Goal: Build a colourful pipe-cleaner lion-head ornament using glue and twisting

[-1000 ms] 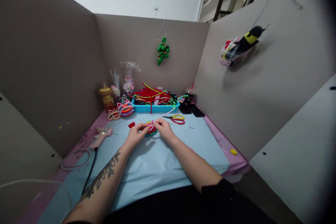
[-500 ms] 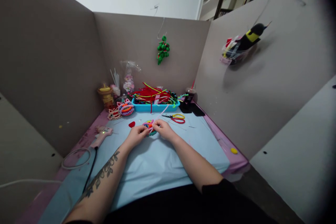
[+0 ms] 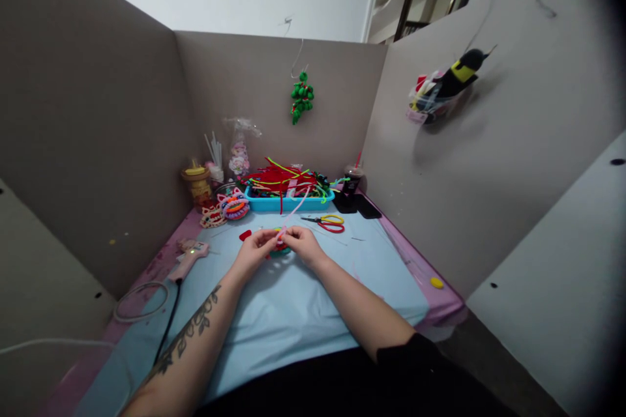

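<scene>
Between my two hands is a small, multicoloured pipe-cleaner piece (image 3: 280,249), with orange, pink and teal showing. My left hand (image 3: 255,251) is closed and pinches it from the left side. From the right, my right hand (image 3: 304,245) pinches a pink pipe cleaner (image 3: 297,207) where it meets the piece; the free end sticks up toward the tray. My fingers hide much of the piece. A red heart-like scrap (image 3: 245,234) lies just beyond my left hand. Scissors (image 3: 330,223) with red and yellow handles rest beyond my right hand.
A blue tray (image 3: 264,203) heaped with pipe cleaners stands at the back. Left of it sit finished pipe-cleaner animal heads (image 3: 233,205). A corded pink glue gun (image 3: 188,262) lies left; a drink cup (image 3: 353,179) and black pads (image 3: 368,206) are right. Grey partitions enclose the table.
My hands have shifted slightly at the piece, fingertips now closer together over it. The pink pipe cleaner has swung a little left and stands more upright. The view has tilted slightly.
</scene>
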The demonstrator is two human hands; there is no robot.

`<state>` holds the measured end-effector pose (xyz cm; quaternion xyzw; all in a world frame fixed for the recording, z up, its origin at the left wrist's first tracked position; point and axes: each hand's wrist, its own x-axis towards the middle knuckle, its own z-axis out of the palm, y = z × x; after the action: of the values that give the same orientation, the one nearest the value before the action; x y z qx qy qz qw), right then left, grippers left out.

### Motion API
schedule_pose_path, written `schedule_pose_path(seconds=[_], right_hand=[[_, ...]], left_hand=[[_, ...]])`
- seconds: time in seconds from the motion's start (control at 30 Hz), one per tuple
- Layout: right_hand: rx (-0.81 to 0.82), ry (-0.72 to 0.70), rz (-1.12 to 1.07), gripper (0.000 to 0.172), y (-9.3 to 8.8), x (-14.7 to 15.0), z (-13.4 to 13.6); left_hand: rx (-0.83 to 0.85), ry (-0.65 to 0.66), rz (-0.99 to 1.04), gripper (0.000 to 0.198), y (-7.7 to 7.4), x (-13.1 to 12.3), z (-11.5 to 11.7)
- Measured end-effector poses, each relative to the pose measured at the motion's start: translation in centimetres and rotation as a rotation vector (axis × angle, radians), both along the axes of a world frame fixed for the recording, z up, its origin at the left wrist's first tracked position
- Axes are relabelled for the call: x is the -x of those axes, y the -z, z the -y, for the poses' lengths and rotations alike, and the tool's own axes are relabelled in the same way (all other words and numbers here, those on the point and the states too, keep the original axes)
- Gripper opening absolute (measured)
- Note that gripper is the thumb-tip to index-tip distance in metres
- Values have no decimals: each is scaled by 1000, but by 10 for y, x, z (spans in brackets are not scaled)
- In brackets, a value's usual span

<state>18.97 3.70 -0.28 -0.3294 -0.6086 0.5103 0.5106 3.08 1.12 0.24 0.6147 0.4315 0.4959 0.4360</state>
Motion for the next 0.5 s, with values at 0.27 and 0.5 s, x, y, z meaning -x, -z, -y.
schedule_pose_path(seconds=[0.27, 0.5], right_hand=[[105, -81, 39, 26, -1, -5, -1], [186, -143, -28, 26, -2, -4, 0]], left_hand=[[-403, -19, -284, 19, 1, 4, 0], [-482, -83, -375, 17, 0, 5, 2]])
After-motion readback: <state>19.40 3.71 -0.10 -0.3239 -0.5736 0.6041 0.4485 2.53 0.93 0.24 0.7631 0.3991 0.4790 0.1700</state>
